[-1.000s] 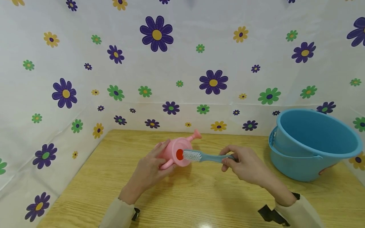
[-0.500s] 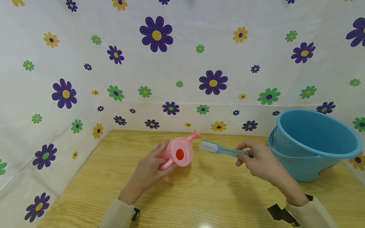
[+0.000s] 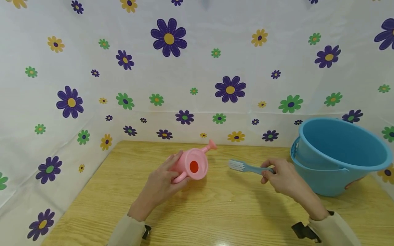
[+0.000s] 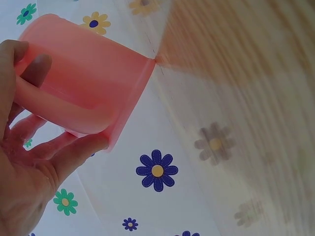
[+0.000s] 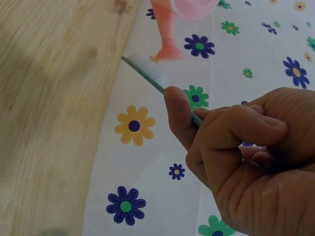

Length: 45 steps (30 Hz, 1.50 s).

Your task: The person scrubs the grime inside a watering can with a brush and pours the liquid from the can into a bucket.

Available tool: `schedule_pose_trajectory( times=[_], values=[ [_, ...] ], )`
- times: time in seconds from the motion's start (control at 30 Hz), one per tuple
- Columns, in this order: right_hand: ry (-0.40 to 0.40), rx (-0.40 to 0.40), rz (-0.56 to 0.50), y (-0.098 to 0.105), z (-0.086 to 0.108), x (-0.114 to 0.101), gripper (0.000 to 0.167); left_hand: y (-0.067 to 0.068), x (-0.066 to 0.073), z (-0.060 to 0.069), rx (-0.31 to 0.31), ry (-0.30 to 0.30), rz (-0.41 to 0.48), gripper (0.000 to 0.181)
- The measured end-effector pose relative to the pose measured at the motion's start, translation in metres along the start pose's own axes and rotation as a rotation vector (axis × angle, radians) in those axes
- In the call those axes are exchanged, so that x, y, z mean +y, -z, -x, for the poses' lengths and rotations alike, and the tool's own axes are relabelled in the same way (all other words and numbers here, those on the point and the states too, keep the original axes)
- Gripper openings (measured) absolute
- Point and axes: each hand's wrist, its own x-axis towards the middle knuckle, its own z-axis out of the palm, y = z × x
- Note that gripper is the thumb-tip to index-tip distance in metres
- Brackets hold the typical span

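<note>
A pink watering can (image 3: 197, 164) is tilted on its side, so its opening faces the head camera. A red round patch shows at the opening, and the spout points to the back right. My left hand (image 3: 163, 182) grips the can around its body and handle; in the left wrist view, the thumb presses near the rim of the can (image 4: 93, 73). To the right, apart from the can, my right hand (image 3: 283, 177) pinches the handle end of a blue brush (image 3: 250, 168). Its white bristles point left and face the camera. In the right wrist view the brush (image 5: 142, 73) appears edge-on.
A large blue bucket (image 3: 320, 181) with its handle hanging down stands on the right of the wooden table (image 3: 197, 212), just beyond the right hand. A white flower-patterned sheet (image 3: 197, 65) hangs behind the table and along its left side.
My right hand has moved right with the brush, taking the bristles from the watering can's opening to a spot clear of it. The left hand and can have stayed in place.
</note>
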Motion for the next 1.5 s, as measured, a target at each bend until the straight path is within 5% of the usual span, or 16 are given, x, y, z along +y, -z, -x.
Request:
schedule_pose_trajectory(
  times=[1.13, 1.5],
  values=[
    [-0.058, -0.108, 0.081, -0.010, 0.000, 0.032, 0.021, 0.000, -0.001, 0.002, 0.007, 0.000, 0.007, 0.037],
    [0.061, -0.125, 0.166, -0.020, -0.002, 0.039, 0.009, -0.001, -0.002, 0.002, 0.030, -0.025, -0.005, 0.039]
  ],
)
